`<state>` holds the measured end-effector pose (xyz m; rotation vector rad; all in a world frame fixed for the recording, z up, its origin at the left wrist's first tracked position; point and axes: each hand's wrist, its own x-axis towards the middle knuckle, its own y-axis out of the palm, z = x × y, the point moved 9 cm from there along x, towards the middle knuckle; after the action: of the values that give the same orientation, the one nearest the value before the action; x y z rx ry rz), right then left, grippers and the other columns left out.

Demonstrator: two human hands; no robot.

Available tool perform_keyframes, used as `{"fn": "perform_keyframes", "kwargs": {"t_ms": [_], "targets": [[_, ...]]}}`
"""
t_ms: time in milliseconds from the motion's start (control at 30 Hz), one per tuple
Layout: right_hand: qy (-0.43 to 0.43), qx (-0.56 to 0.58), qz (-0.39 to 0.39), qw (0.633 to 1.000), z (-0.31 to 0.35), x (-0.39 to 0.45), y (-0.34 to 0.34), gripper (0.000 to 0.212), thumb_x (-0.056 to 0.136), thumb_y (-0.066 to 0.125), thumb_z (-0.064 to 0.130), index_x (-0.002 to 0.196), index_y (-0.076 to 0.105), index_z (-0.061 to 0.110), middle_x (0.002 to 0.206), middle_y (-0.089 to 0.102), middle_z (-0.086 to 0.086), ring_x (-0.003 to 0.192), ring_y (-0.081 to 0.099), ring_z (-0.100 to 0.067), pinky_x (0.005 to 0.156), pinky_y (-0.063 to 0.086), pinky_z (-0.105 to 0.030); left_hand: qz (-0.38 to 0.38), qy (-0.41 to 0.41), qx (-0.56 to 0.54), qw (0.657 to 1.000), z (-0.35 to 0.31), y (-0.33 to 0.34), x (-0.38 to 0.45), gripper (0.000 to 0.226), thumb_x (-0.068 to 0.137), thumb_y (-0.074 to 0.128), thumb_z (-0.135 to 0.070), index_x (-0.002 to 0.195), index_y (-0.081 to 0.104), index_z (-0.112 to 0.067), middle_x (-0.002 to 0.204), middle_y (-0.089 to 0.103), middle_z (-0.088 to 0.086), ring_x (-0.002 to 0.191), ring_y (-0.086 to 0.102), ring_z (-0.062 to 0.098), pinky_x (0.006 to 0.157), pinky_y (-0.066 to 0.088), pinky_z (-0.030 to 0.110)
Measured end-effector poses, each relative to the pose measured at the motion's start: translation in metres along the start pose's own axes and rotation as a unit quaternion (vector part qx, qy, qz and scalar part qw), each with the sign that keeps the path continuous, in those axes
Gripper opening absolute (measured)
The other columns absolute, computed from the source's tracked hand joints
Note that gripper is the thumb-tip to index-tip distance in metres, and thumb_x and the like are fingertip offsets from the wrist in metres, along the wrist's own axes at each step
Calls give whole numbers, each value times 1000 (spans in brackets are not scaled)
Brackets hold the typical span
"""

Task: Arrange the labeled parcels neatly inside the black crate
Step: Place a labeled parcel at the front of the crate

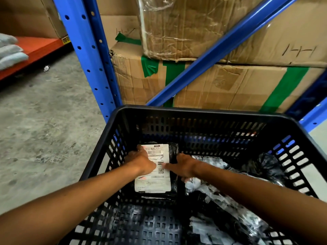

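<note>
1. A black crate with slotted walls sits on a concrete floor, seen from above by the person who reaches into it.
2. Behind the crate stands a blue rack upright, with taped cardboard boxes stacked on the far side.
3. Low in the crate, near its left wall, lies a parcel in black wrap with a white shipping label facing up, barcode visible.
4. The left hand rests flat on the label's left part, fingers loosely spread, the far fingertips at the parcel's far left corner. It presses rather than pinches.
5. The right hand lies against the parcel's right edge, fingers pointing left onto the label. Whether the thumb hooks under the wrap cannot be told.
6. To the right, more black-wrapped parcels lie loosely heaped and crumpled, their labels creased, partly under the right forearm.
7. The step in hand appears to be seating this parcel square and flat.
8. To do it well, I judge both hands should push it snug toward the left wall and far corner, label up, and smooth the wrap so later parcels stack level.
9. The loose heap on the right probably needs straightening next, since it may slide against the placed one.
</note>
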<state>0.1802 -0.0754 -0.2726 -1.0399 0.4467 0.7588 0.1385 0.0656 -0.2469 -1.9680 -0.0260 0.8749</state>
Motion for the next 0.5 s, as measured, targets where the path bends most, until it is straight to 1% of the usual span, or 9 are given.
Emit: {"fn": "perform_keyframes", "kwargs": {"t_ms": [67,133,167,233,300,367,400,433,500], "targets": [[-57,-147,-34,987,7,-25,-24,56,89,50,55,122,56,10,122,63,-12,106,63,-28,82,51,-33,-60,81,79,992,-26,-5,-14,88,88,57,-40,155,5,-17,156,22,14,143,23,32,113,28,40],[-77,-239,-66,966,-1,-56,-51,56,89,53,53,128,54,13,130,59,-12,118,56,-29,95,47,-35,-77,192,58,977,-61,2,-35,76,87,59,-37,151,20,-20,154,30,8,141,27,27,109,29,35],[-74,-264,-68,959,-8,-71,-63,58,88,56,51,133,51,15,135,56,-10,123,53,-28,100,45,-35,-54,234,23,971,-74,8,-44,70,87,61,-33,148,29,-22,150,36,5,137,34,23,104,33,30],[-53,-306,-27,950,-40,-102,-77,67,83,66,44,142,42,22,143,50,-4,130,48,-24,106,41,-33,23,294,-24,955,-97,30,-65,62,84,64,-29,141,40,-26,145,45,1,125,47,17,90,36,20],[-30,-352,41,935,-79,-127,-78,88,74,76,33,148,29,29,152,40,-2,138,39,-20,112,35,-35,89,338,-9,937,-116,57,-84,65,84,65,-28,143,38,-29,149,42,-1,130,44,15,92,36,18],[2,-441,81,894,-114,-143,-65,106,71,79,26,152,12,29,161,18,-7,147,19,-24,121,18,-43,128,361,8,924,-129,78,-97,67,85,64,-28,145,35,-30,152,38,-1,135,41,15,95,34,16],[8,-479,71,875,-125,-145,-58,109,72,78,24,153,5,27,162,8,-10,149,9,-26,122,9,-45,152,363,3,919,-134,88,-101,68,86,63,-29,146,33,-31,153,37,-1,135,40,15,94,32,16],[-4,-502,42,864,-129,-144,-52,108,74,76,23,153,2,25,162,4,-14,149,5,-29,121,5,-46,177,362,-3,915,-138,98,-104,69,86,63,-30,147,31,-31,154,36,-2,136,40,15,93,31,15],[-80,-514,-36,854,-121,-142,-49,95,79,69,27,153,10,18,159,17,-18,146,18,-32,119,13,-43,214,356,-15,910,-140,112,-109,76,84,65,-38,149,26,-35,157,32,-5,139,36,13,95,29,17]]}}
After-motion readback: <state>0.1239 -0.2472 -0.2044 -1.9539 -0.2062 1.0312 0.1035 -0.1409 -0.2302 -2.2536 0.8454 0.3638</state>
